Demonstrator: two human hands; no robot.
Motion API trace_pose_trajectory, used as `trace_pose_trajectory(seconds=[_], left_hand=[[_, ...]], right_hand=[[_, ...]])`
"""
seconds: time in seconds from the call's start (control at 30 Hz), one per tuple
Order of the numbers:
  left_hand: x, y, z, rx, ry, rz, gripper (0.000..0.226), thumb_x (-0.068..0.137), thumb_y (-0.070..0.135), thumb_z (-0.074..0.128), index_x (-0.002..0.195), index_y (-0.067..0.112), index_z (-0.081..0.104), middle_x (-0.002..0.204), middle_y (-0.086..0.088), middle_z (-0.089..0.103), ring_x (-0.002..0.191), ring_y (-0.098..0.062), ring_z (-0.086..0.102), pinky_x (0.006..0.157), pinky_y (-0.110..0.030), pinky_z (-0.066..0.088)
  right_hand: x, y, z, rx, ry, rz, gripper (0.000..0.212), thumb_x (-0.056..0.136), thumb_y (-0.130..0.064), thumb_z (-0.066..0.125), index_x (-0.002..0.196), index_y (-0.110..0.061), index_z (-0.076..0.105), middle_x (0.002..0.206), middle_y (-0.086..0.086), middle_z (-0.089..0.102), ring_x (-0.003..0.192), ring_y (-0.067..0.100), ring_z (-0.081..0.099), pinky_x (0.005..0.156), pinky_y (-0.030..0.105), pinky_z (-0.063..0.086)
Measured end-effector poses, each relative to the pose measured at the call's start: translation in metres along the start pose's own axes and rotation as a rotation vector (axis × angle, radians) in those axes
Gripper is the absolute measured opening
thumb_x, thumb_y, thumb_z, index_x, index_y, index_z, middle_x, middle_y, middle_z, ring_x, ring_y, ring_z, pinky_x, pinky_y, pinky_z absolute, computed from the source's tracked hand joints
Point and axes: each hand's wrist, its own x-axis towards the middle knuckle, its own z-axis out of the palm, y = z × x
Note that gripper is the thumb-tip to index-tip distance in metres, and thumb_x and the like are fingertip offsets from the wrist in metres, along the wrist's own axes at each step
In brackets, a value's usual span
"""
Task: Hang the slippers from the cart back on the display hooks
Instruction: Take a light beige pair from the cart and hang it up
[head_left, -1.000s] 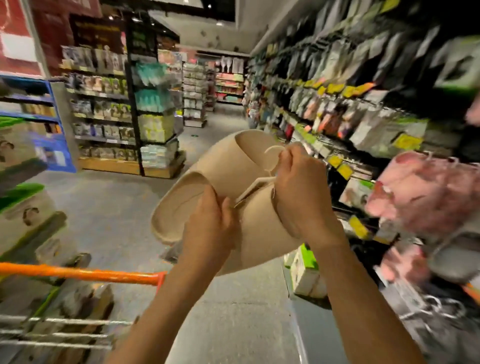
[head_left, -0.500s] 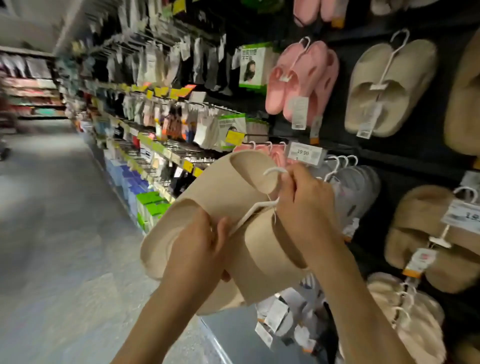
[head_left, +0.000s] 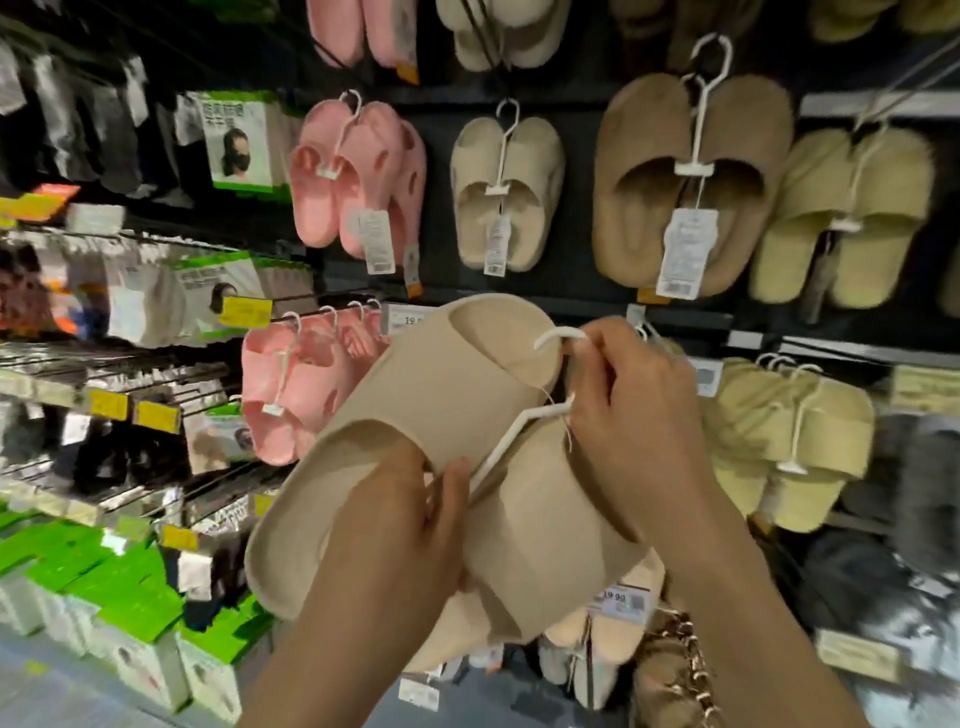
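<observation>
A pair of beige slide slippers (head_left: 441, 395) on a white plastic hanger (head_left: 519, 431) is held up in front of the slipper wall. My left hand (head_left: 400, 525) grips the lower part of the pair, thumb beside the hanger's stem. My right hand (head_left: 628, 410) pinches the hanger near its curved hook (head_left: 558, 335), which points left. Matching beige slippers (head_left: 506, 192) hang on a display hook above. The cart is out of view.
Pink slippers (head_left: 358, 176), brown fuzzy slippers (head_left: 691, 182) and yellow slippers (head_left: 841, 218) hang in rows on the dark wall. More pink pairs (head_left: 296, 389) hang at left of my hands. Shelves with boxed masks (head_left: 234, 140) and green boxes (head_left: 130, 597) run along the left.
My view has turned right, away from the aisle and cart, and now faces the slipper wall. Both hands keep the same hold on the beige pair, now raised closer to the hooks.
</observation>
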Motion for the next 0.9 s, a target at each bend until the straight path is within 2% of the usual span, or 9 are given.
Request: trace_pose_trajectory(seconds=[0.17, 0.3, 0.43, 0.53, 0.6, 0.67, 0.73, 0.8, 0.9], left_hand=[[0.009, 0.002, 0.005, -0.115, -0.026, 0.071, 0.017, 0.088, 0.033, 0.046, 0.08, 0.018, 0.045, 0.044, -0.01, 0.058, 0.041, -0.018, 0.058, 0.059, -0.042, 0.05], [0.016, 0.006, 0.013, -0.179, -0.058, 0.123, 0.019, 0.084, 0.037, 0.047, 0.079, 0.019, 0.047, 0.049, -0.008, 0.058, 0.051, -0.026, 0.059, 0.061, -0.048, 0.05], [0.026, 0.012, 0.023, -0.225, -0.089, 0.145, 0.019, 0.083, 0.04, 0.046, 0.084, 0.021, 0.049, 0.056, -0.007, 0.061, 0.054, -0.026, 0.062, 0.062, -0.048, 0.051], [0.042, 0.023, 0.024, -0.289, -0.129, 0.16, 0.012, 0.087, 0.035, 0.046, 0.086, 0.023, 0.048, 0.055, -0.007, 0.062, 0.045, -0.02, 0.062, 0.057, -0.048, 0.053], [0.058, 0.031, 0.022, -0.338, -0.146, 0.183, 0.008, 0.091, 0.03, 0.047, 0.086, 0.023, 0.048, 0.064, -0.001, 0.064, 0.04, -0.018, 0.061, 0.051, -0.044, 0.053], [0.08, 0.042, 0.019, -0.363, -0.164, 0.207, 0.006, 0.093, 0.026, 0.045, 0.089, 0.022, 0.048, 0.072, 0.004, 0.063, 0.039, -0.018, 0.061, 0.04, -0.033, 0.05], [0.112, 0.051, 0.015, -0.388, -0.175, 0.192, 0.009, 0.096, 0.024, 0.044, 0.096, 0.017, 0.049, 0.079, 0.003, 0.061, 0.04, -0.02, 0.063, 0.033, -0.025, 0.045], [0.15, 0.061, 0.013, -0.402, -0.173, 0.172, 0.015, 0.097, 0.024, 0.043, 0.104, 0.012, 0.047, 0.082, -0.002, 0.058, 0.042, -0.024, 0.064, 0.034, -0.028, 0.048], [0.205, 0.071, 0.012, -0.327, -0.131, 0.151, 0.015, 0.098, 0.025, 0.04, 0.101, 0.011, 0.044, 0.061, -0.001, 0.058, 0.046, -0.028, 0.064, 0.046, -0.034, 0.055]], right_hand=[[0.006, -0.001, -0.011, -0.077, 0.065, 0.004, 0.019, 0.094, -0.017, 0.043, 0.089, -0.007, 0.058, 0.059, 0.001, 0.051, 0.051, 0.016, 0.044, 0.053, 0.031, 0.027], [0.006, 0.005, -0.021, -0.122, 0.081, 0.067, 0.017, 0.096, -0.02, 0.044, 0.093, -0.012, 0.059, 0.064, 0.003, 0.057, 0.058, 0.021, 0.05, 0.055, 0.035, 0.039], [0.019, 0.014, -0.028, -0.183, 0.139, -0.001, 0.016, 0.094, -0.016, 0.047, 0.092, -0.009, 0.061, 0.067, 0.008, 0.063, 0.054, 0.019, 0.052, 0.052, 0.037, 0.041], [0.038, 0.02, -0.032, -0.218, 0.144, -0.012, 0.02, 0.095, -0.017, 0.046, 0.09, -0.004, 0.06, 0.064, 0.011, 0.061, 0.052, 0.022, 0.049, 0.052, 0.037, 0.039], [0.056, 0.02, -0.034, -0.228, 0.144, -0.018, 0.02, 0.095, -0.018, 0.046, 0.093, -0.004, 0.06, 0.069, 0.01, 0.06, 0.055, 0.02, 0.048, 0.05, 0.03, 0.037], [0.082, 0.021, -0.032, -0.239, 0.163, -0.03, 0.02, 0.095, -0.019, 0.045, 0.1, -0.007, 0.06, 0.074, 0.007, 0.057, 0.058, 0.017, 0.048, 0.049, 0.019, 0.035], [0.115, 0.022, -0.026, -0.251, 0.186, -0.042, 0.021, 0.095, -0.018, 0.044, 0.099, -0.007, 0.061, 0.074, 0.002, 0.053, 0.057, 0.011, 0.045, 0.051, 0.016, 0.035], [0.152, 0.026, -0.019, -0.25, 0.198, -0.048, 0.022, 0.095, -0.017, 0.043, 0.095, -0.005, 0.062, 0.079, 0.005, 0.055, 0.064, 0.014, 0.048, 0.058, 0.022, 0.034], [0.21, 0.037, 0.003, -0.238, 0.208, -0.051, 0.027, 0.094, -0.016, 0.042, 0.099, -0.001, 0.064, 0.095, 0.012, 0.064, 0.087, 0.026, 0.058, 0.072, 0.03, 0.044]])
